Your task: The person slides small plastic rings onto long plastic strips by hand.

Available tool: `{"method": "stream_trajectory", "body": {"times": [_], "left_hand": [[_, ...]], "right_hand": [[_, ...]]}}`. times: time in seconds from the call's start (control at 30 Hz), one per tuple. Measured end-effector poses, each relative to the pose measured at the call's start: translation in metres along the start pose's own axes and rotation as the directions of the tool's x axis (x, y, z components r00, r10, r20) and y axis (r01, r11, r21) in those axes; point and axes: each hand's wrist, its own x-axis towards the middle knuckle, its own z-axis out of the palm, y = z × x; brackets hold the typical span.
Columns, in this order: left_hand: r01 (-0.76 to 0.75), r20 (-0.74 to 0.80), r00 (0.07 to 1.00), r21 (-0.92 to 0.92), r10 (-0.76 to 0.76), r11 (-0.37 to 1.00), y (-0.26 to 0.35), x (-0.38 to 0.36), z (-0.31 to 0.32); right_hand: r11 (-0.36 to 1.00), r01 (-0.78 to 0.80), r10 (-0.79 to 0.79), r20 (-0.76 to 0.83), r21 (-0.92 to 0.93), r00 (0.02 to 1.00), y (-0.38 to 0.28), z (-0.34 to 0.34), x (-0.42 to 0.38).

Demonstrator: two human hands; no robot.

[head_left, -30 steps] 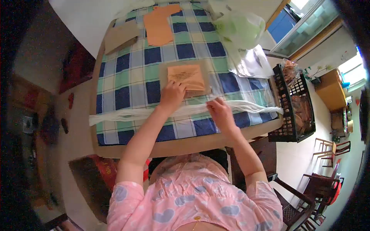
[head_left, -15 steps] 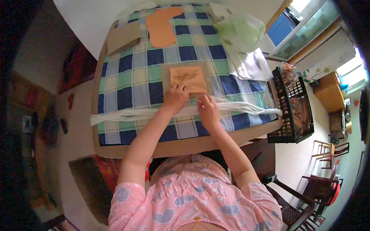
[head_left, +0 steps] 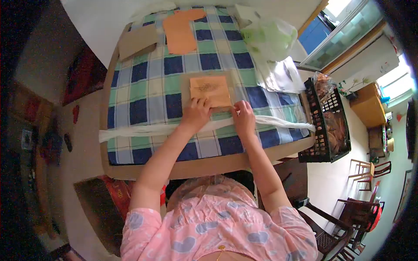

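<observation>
Two hands worked at the near edge of a clear packet (head_left: 210, 92) that lay flat on the checked cloth (head_left: 143, 91) of the bench (head_left: 209, 163). The packet held an orange printed sheet (head_left: 210, 89) and sat near the middle of the bench, slightly toward the person.

The left hand (head_left: 197, 114) rested on the packet's near-left corner, fingers curled down and pressing; whether its grip closed on the packet edge or on the strip below could not be told. The right hand (head_left: 244, 118) sat at the near-right corner, fingertips on the packet edge, its grip likewise too small to read.

A long white strip (head_left: 148, 129), soft and rope-like, ran across the bench from the left edge to the right, passing under both hands just beside the packet's near edge.

Judgement: the step in hand looked like squaring or closing the packet's near edge, with the strip lined up against it. The next move would call for steady downward pressure with one hand while the other worked along the edge, so the packet did not slide on the cloth.

Elsewhere: loose orange paper (head_left: 178, 32) and a brown card (head_left: 137, 41) at the far end, a green bag (head_left: 270, 37) far right, a black basket (head_left: 328, 122) off the right side.
</observation>
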Motion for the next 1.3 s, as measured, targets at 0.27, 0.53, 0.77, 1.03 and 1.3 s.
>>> {"method": "stream_trajectory", "body": {"times": [0.27, 0.53, 0.77, 1.03, 1.3], "left_hand": [[0.011, 0.004, 1.0, -0.004, -0.011, 1.0, 0.004, -0.002, -0.004], [0.057, 0.074, 0.996, -0.045, -0.054, 0.997, 0.003, -0.004, -0.007], [0.0, -0.029, 1.0, 0.05, 0.002, 0.999, 0.005, -0.006, -0.004], [0.046, -0.029, 0.999, 0.029, -0.045, 0.999, 0.009, -0.004, -0.009], [0.115, -0.013, 0.993, -0.078, -0.117, 0.99, 0.006, -0.006, 0.01]], "right_hand": [[0.98, 0.149, -0.151, -0.003, -0.133, 0.989, 0.006, -0.012, -0.016], [0.992, 0.115, -0.114, 0.017, -0.058, 0.993, 0.01, -0.008, 0.002], [0.981, -0.151, 0.14, 0.097, 0.119, 0.985, 0.019, -0.011, 0.016], [0.852, -0.47, 0.371, 0.368, 0.23, 0.853, 0.028, -0.005, 0.045], [0.939, -0.274, 0.21, 0.284, 0.207, 0.936, 0.063, 0.016, 0.034]]}}
